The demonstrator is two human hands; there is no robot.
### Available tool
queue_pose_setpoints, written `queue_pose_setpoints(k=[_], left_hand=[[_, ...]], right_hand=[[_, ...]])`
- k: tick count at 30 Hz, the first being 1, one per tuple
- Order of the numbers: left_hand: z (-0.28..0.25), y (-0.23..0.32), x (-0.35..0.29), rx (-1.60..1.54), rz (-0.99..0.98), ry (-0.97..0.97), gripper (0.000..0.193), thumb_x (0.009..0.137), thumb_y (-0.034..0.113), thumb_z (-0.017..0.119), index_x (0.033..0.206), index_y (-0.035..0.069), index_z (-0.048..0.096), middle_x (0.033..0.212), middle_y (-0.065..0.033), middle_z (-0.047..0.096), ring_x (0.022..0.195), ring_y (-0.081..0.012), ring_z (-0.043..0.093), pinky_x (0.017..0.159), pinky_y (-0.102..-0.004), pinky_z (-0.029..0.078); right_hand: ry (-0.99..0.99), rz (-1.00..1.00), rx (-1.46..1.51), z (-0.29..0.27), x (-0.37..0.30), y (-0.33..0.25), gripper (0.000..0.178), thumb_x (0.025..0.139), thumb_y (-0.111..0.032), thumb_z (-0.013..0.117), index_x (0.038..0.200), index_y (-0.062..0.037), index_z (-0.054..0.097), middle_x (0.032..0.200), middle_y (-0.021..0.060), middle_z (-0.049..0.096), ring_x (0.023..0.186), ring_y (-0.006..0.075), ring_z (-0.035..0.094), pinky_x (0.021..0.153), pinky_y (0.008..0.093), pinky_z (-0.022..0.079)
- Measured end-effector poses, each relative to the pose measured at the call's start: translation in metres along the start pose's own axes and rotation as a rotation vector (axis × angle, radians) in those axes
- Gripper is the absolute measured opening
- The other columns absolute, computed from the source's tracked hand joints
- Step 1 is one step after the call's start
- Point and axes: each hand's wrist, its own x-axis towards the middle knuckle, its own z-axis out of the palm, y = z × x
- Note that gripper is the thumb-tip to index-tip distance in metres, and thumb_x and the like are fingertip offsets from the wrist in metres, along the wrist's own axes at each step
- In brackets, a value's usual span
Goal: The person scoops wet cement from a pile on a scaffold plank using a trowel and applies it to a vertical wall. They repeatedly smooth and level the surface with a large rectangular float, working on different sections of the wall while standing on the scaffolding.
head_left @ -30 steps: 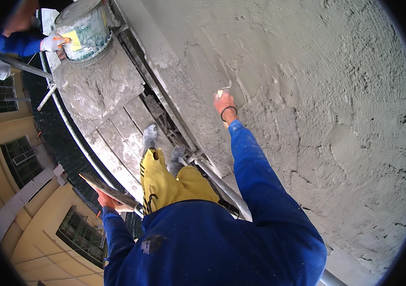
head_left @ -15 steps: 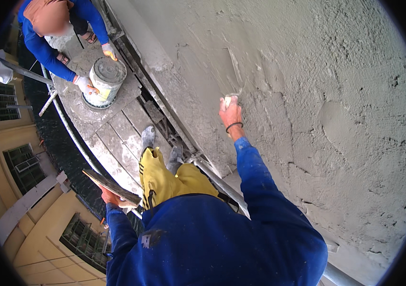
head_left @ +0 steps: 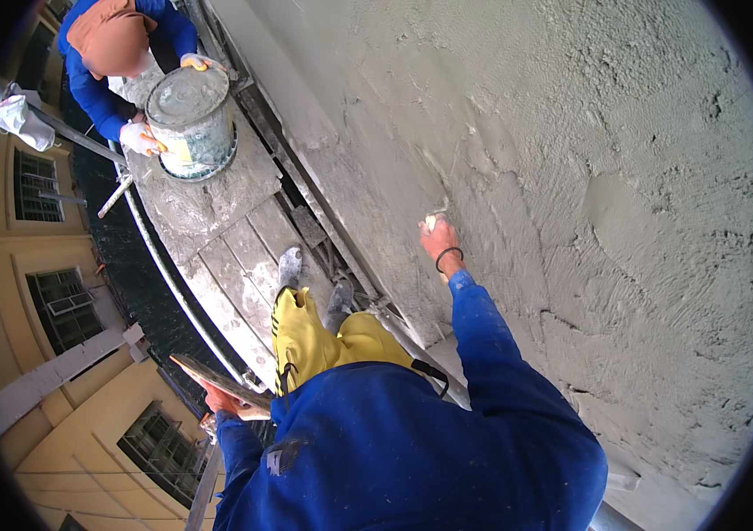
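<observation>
Holding tool [head_left: 430, 222] w/ R hand [head_left: 440, 240]; co-worker [head_left: 92, 91] touching bucket [head_left: 207, 145], contents hidden.

No words, numbers or signs can be read. A pale yellow label [head_left: 182, 149] sits on the side wall of the grey-smeared bucket [head_left: 204, 131]; any print on it is too small and blurred to make out. Green colouring shows on the same wall, partly under the smears, with no legible letters. A small greyish patch [head_left: 275, 461] marks the left side of the wearer's blue sweatshirt [head_left: 412, 442]; whether it bears lettering cannot be told.
</observation>
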Motion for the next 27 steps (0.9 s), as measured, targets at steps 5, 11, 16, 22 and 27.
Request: queue_pose_setpoints(k=[5,11,16,22,27], left_hand=[[-0.024,0.009,-0.017,-0.306,-0.032,-0.083,0.088,0.090,0.073,0.042,0.117,-0.009,0.059,0.103,-0.0163,0.069,0.086,-0.0335,0.069,0.070,-0.0437,0.058],[-0.034,0.034,0.043,-0.400,0.189,0.027,0.069,0.097,0.059,0.046,0.120,-0.005,0.061,0.106,-0.0142,0.070,0.093,-0.0300,0.068,0.082,-0.0427,0.055],[0.015,0.114,0.064,-0.718,0.104,-0.072,0.044,0.097,0.037,0.053,0.115,-0.002,0.064,0.099,-0.0124,0.070,0.084,-0.0279,0.070,0.074,-0.0403,0.058],[0.065,0.160,0.107,-0.994,0.083,-0.396,0.049,0.098,0.044,0.043,0.126,0.007,0.058,0.121,-0.0144,0.064,0.108,-0.0349,0.062,0.094,-0.0499,0.051],[0.128,0.227,0.091,-1.022,-0.184,-0.509,0.059,0.096,0.054,0.041,0.129,0.008,0.057,0.125,-0.0145,0.064,0.112,-0.0379,0.060,0.100,-0.0524,0.046]], right_hand=[[0.157,0.004,-0.030,-0.012,-0.037,0.000,0.040,0.092,-0.036,0.060,0.116,-0.0053,0.054,0.085,0.0293,0.067,0.085,0.0486,0.065,0.072,0.0569,0.051],[0.472,0.068,-0.302,-0.004,-0.082,0.033,0.037,0.094,-0.043,0.058,0.110,-0.0106,0.050,0.077,0.0243,0.068,0.071,0.0461,0.066,0.060,0.0562,0.051],[0.507,-0.045,-0.423,-0.024,-0.106,0.016,0.035,0.093,-0.042,0.061,0.100,-0.0090,0.052,0.076,0.0214,0.066,0.066,0.0421,0.066,0.055,0.0526,0.050],[0.365,-0.534,-0.053,-0.011,-0.136,-0.126,0.032,0.087,-0.025,0.073,0.078,-0.0063,0.049,0.062,0.0179,0.057,0.057,0.0404,0.061,0.049,0.0476,0.044],[-0.193,-0.810,0.182,0.035,-0.167,-0.269,0.029,0.085,-0.024,0.074,0.083,-0.0037,0.054,0.059,0.0183,0.058,0.057,0.0400,0.062,0.049,0.0469,0.046]])
